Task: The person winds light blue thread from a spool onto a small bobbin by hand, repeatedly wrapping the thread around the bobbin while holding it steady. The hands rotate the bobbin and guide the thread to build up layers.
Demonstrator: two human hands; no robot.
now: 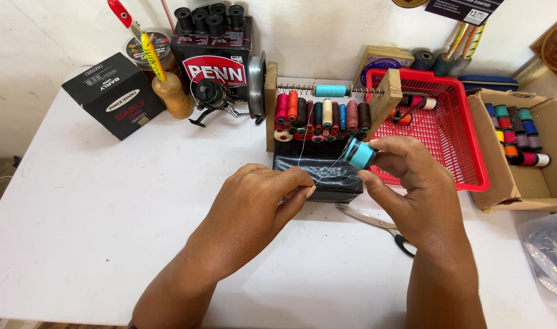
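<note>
My right hand (412, 183) holds a small teal thread spool (359, 153) between thumb and fingers, just above a black pouch (327, 170). My left hand (260, 201) pinches the loose end of the thin thread (327, 170) that runs from the spool, with the fingertips close to the pouch's front edge. Behind them stands a wooden rack (271, 103) with a row of coloured spools (321, 116) and another teal spool (330, 91) on a metal rod.
Scissors (376, 222) lie on the white table under my right wrist. A red plastic basket (455, 134) and a cardboard box of spools (522, 134) stand at right. A fishing reel (211, 97), black boxes (117, 94) and a wooden-handled lure (163, 79) sit at the back left.
</note>
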